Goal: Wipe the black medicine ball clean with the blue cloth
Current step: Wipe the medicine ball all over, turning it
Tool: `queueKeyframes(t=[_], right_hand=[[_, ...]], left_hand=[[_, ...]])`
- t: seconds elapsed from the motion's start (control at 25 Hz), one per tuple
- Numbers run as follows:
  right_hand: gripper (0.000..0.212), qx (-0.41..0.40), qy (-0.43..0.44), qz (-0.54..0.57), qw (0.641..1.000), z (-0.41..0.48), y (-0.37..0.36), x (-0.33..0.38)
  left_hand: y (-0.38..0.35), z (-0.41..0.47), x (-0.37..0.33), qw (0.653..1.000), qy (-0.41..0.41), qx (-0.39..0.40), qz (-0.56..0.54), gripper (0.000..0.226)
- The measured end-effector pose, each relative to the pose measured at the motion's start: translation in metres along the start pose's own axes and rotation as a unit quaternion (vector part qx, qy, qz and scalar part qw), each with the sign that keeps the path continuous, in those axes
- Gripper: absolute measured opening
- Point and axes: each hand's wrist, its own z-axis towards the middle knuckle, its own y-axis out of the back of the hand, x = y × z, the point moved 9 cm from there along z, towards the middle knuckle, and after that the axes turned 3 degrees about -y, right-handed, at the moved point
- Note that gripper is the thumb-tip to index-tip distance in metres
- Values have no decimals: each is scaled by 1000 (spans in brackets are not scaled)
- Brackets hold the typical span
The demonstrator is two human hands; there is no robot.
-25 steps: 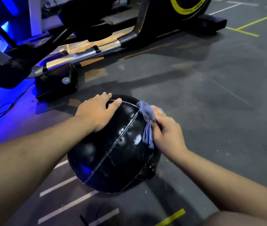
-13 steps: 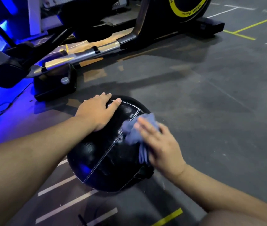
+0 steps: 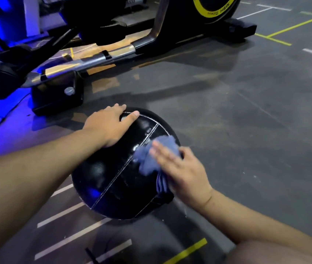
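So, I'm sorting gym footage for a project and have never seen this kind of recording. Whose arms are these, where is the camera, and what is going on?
No robot is at work here. A person wears a wide-angle camera on the head, looking forward and down, so the two bare arms are their own. On the dark gym floor sits a black medicine ball. The left hand lies flat on its top, apparently steadying it. The right hand presses a crumpled blue cloth against the ball's right side with outstretched fingers. That hand is blurred, so it is probably mid-wipe. Behind the ball stands an exercise machine with a yellow-ringed wheel.
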Motion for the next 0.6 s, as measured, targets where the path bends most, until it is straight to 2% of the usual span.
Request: queueKeyframes(t=[0.04,0.12,0.2,0.24,0.28,0.32,0.4,0.44,0.48,0.52,0.6], right_hand=[[44,-19,-112,14,993,13,6,-29],[46,-22,-313,98,944,25,6,-89],[44,-30,-397,187,898,17,-3,-104],[43,-46,-392,191,899,11,-1,-93],[42,-66,-359,177,914,4,4,-71],[43,-75,-299,152,939,-2,8,-42],[40,-62,-104,86,989,-6,6,7],[37,-52,-26,70,996,-2,5,18],[36,-50,11,70,996,3,6,16],[36,-49,12,75,996,10,6,8],[37,-55,-76,100,991,21,1,-20]], left_hand=[[-2,-1,-3,1000,-4,3,-4,79],[-4,-4,-14,1000,-18,6,-9,86],[-4,-6,-20,1000,-19,-2,-6,88],[-3,-7,-20,1000,-15,-9,-4,87],[-2,-8,-19,1000,-10,-18,-6,85],[-2,-8,-16,1000,-7,-24,-10,82],[-1,-7,-10,999,-8,-28,-15,78],[-2,-8,-6,1000,-8,-26,-15,76],[-3,-9,-4,1000,-9,-24,-14,76],[-3,-10,-3,1000,-9,-23,-13,76],[-1,-8,-3,1000,-2,-21,-17,80]])
